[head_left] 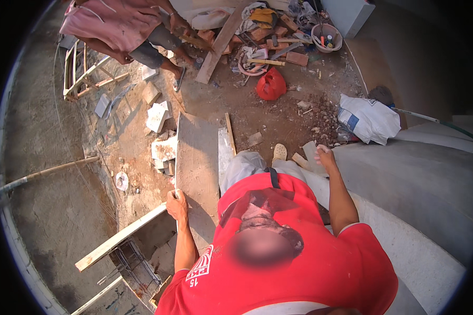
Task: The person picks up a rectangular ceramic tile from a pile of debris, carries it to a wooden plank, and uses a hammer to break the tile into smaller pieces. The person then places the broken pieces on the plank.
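Note:
My left hand (177, 206) is closed, thumb uppermost, right at the left edge of a long brown board (198, 152). Whether the fingers grip that edge or some small thing in front of it is hidden. The board reaches forward beside my left leg, partly in shadow. My right hand (325, 158) is held out to the right with its fingers curled in. It appears in front of a grey slab piece (311, 152), and anything inside the fingers is too small to make out. Below, a cream clog (280, 152) shows on one foot.
Another person in a pink top (113, 23) stands far left. Beyond me are a brick heap (260, 34), a red bag (271, 84) and a bucket (327, 38). A white sack (370, 118) lies right. White blocks (157, 116) and a timber (121, 236) beside a rebar pit are left.

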Tool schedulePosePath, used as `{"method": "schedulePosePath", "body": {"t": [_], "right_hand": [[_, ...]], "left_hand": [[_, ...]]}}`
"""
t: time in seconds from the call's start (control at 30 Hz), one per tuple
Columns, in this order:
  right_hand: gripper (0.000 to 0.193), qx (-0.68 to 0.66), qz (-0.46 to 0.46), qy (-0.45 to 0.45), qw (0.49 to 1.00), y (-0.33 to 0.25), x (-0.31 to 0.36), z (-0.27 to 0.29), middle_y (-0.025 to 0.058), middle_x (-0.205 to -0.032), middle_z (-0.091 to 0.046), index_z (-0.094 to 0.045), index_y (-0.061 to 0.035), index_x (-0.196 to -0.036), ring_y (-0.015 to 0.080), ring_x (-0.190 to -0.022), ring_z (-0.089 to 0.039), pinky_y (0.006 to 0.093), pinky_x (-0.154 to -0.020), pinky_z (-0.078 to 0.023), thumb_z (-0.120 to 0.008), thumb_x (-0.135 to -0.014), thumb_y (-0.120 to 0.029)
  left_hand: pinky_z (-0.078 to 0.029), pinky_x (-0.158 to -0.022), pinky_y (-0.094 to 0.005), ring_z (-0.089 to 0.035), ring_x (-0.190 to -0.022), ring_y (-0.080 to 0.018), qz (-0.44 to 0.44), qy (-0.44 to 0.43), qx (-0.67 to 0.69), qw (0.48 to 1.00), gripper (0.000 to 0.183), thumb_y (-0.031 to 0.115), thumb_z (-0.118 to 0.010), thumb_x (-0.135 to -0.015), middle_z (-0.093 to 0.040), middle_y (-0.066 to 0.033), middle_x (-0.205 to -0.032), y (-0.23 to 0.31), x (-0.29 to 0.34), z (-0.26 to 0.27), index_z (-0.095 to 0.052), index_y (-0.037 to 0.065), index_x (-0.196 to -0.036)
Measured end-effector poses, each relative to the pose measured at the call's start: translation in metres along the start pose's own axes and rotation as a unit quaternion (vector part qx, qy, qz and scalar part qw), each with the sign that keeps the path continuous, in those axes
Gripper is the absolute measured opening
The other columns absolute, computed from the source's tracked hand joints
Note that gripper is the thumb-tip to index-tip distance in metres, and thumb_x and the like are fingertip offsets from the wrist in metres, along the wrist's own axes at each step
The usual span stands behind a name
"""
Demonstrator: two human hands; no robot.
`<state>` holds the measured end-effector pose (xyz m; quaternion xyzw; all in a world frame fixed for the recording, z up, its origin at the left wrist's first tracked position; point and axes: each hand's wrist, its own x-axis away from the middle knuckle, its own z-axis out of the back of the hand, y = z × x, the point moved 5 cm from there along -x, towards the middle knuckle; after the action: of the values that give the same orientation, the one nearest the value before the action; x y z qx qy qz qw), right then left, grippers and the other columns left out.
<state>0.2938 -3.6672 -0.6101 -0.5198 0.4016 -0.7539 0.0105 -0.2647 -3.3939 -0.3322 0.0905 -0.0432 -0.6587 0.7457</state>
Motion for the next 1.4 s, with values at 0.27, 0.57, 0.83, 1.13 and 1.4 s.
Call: {"method": "schedulePosePath", "body": {"t": [0.27, 0.57, 0.83, 1.13, 1.4], "right_hand": [[0.042, 0.046, -0.183, -0.008, 0.982, 0.07, 0.008, 0.002, 0.0089, -0.116, -0.068, -0.061, -0.0127, -0.135, 0.0234, -0.094, -0.067, 0.0421, -0.078, -0.055, -0.058, -0.099, -0.035], [0.048, 0.074, 0.065, -0.295, 0.951, -0.007, -0.001, -0.072, 0.0114, -0.113, -0.068, -0.063, -0.0083, -0.134, 0.0207, -0.093, -0.066, 0.035, -0.084, -0.055, -0.064, -0.097, -0.039], [0.062, 0.198, -0.113, -0.096, 0.969, -0.209, -0.081, -0.103, 0.0148, -0.131, -0.065, -0.053, -0.006, -0.145, 0.0238, -0.098, -0.068, 0.0377, -0.083, -0.054, -0.061, -0.098, -0.046], [0.064, 0.165, 0.074, -0.059, 0.982, -0.342, -0.115, -0.159, 0.019, -0.134, -0.064, -0.051, 0.0003, -0.145, 0.0324, -0.115, -0.066, 0.0401, -0.097, -0.051, -0.062, -0.097, -0.04], [0.046, 0.283, -0.078, 0.078, 0.953, -0.212, -0.118, -0.099, 0.0246, -0.124, -0.068, -0.068, -0.0017, -0.125, 0.037, -0.115, -0.066, 0.0408, -0.101, -0.049, -0.064, -0.093, -0.034]], "left_hand": [[-0.051, -0.075, -0.0457, -0.068, -0.079, -0.0358, 0.048, -0.021, 0.027, 0.998, 0.032, 0.035, -0.064, -0.093, -0.071, -0.0181, -0.083, 0.022, -0.028, -0.017, -0.07, 0.004, -0.097], [-0.051, -0.075, -0.0482, -0.069, -0.081, -0.0401, 0.094, -0.06, 0.031, 0.993, 0.034, 0.037, -0.066, -0.09, -0.072, -0.0211, -0.086, 0.017, -0.069, -0.086, -0.069, 0.004, -0.094], [-0.049, -0.08, -0.0522, -0.067, -0.085, -0.0436, 0.151, -0.096, -0.003, 0.984, 0.036, 0.037, -0.061, -0.089, -0.072, -0.0229, -0.089, 0.03, -0.148, -0.108, -0.069, 0.002, -0.092], [-0.047, -0.066, -0.0523, -0.063, -0.07, -0.0435, 0.052, -0.056, 0.016, 0.997, 0.045, 0.042, -0.056, -0.096, -0.068, -0.0233, -0.079, 0.048, -0.241, -0.113, -0.065, -0.001, -0.088], [-0.047, -0.069, -0.05, -0.062, -0.07, -0.0406, 0.077, -0.016, 0.012, 0.997, 0.044, 0.042, -0.059, -0.096, -0.068, -0.0209, -0.078, 0.055, -0.263, -0.11, -0.068, 0.0, -0.088]]}}
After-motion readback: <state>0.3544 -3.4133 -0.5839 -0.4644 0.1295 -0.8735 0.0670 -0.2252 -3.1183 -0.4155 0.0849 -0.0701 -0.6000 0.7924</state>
